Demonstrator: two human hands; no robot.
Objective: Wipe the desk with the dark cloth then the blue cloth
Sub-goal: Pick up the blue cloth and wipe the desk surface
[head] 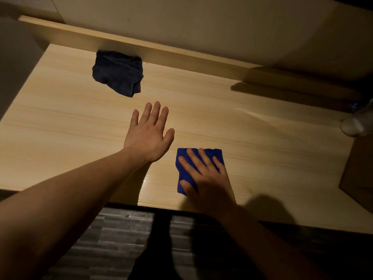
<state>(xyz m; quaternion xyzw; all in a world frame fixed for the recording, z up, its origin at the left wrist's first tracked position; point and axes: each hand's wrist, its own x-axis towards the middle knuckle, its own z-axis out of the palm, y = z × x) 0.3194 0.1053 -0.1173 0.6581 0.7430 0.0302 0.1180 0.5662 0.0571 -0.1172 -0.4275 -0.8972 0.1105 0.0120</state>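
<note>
The second step of the task, the wipe with the blue cloth (198, 168), is judged to be in hand. The blue cloth is seen folded flat on the bench (262, 154) at the lower centre of the frame, near the front edge, and it is pressed down by the right hand (205, 176), whose fingers are spread apart on top of it, flat and not closed around it. The dark cloth (118, 72) is seen crumpled at the upper left of the frame, against the raised back ledge of the bench, well apart from both hands and touched by neither; from this it is judged that the dark-cloth pass has been set aside. The left hand (149, 134) is held open at the centre of the frame, palm down with fingers extended and slightly apart, empty; whether it rests on the bench or hovers just above it cannot be told. A glossy patch is visible on the wood just left of the blue cloth. For the next move, steady downward pressure and a sliding stroke of the blue cloth across the unwiped surface are judged to be called for, with the left hand kept clear of the path. Counted: 2 cloths, 1 dark and 1 blue; 2 hands; 1 bench. A pale blurred object at the right edge cannot be identified.
</note>
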